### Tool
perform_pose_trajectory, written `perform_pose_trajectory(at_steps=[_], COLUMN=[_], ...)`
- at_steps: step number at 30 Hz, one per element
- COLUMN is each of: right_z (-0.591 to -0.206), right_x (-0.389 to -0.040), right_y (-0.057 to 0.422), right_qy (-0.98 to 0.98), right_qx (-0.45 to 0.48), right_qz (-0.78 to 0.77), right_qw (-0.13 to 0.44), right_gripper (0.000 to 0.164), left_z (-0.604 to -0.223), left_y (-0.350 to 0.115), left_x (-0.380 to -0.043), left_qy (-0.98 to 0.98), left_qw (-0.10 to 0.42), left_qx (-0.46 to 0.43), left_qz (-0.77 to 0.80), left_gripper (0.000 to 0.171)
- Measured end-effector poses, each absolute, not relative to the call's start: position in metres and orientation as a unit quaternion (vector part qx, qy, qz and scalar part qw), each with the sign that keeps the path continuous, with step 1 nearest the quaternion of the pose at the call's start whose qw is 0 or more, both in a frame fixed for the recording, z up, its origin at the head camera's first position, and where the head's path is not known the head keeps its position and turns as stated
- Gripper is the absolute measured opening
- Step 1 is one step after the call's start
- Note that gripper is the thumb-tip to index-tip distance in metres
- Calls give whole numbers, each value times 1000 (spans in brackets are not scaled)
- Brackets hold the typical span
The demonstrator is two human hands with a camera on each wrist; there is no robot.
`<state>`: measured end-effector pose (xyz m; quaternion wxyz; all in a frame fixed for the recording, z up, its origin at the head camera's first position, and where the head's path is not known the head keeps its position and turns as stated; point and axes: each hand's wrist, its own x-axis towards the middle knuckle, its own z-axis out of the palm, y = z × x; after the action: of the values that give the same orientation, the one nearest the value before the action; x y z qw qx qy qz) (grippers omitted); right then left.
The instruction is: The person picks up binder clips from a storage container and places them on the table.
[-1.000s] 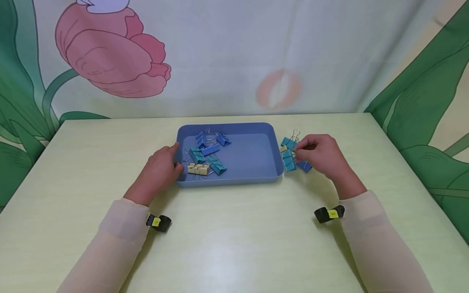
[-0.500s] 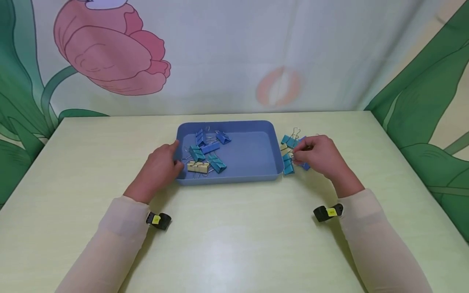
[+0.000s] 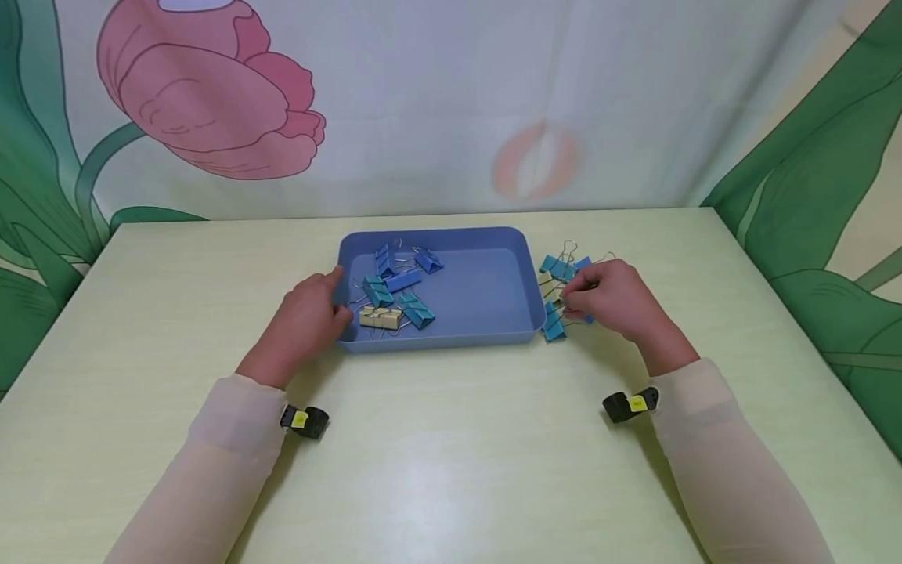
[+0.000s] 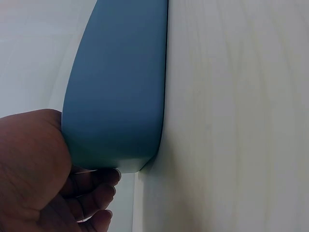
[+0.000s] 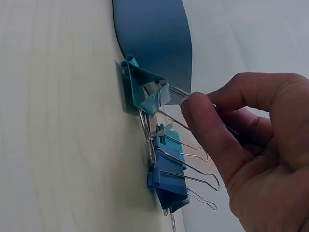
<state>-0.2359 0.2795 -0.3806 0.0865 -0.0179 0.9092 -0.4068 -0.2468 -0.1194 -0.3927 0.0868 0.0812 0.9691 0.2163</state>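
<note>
The right hand point(image 3: 613, 301) pinches a teal clip point(image 3: 553, 325) by its wire handle, just outside the right end of the blue tray point(image 3: 479, 290), whose left end the left hand point(image 3: 303, 325) grips; the danger, I think, is tangling: wires of neighbours such as the blue clip point(image 5: 169, 173) lie close, so lifting could drag them also

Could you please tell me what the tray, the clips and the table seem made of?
Tray: probably plastic, matte; its smooth, evenly coloured wall rounds the corners without visible seams.
Clips: likely metal; thin, folded bodies look painted, with a slight sheen, and their wire glints silver.
Table: pale and satiny with faint grain, so wood or wood-look laminate; I cannot tell which.
</note>
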Motion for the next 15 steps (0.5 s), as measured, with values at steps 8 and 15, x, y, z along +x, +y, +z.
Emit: perform_pose_trajectory(at_steps=[8,15], right_z=[-380,-382], right_x=[-237,-238], right_y=[280,282], right_qy=[914,916], right_qx=[-19,-17], right_qz=[-394,-389], right_qw=[92,93], right_gripper=[19,18], left_z=[-391,-392], left_y=[-119,-119], left_x=[-246,-247], left_qy=[969,970], left_qw=[86,92], left_qx=[86,81], left_qz=[215,212], left_gripper=[65,66])
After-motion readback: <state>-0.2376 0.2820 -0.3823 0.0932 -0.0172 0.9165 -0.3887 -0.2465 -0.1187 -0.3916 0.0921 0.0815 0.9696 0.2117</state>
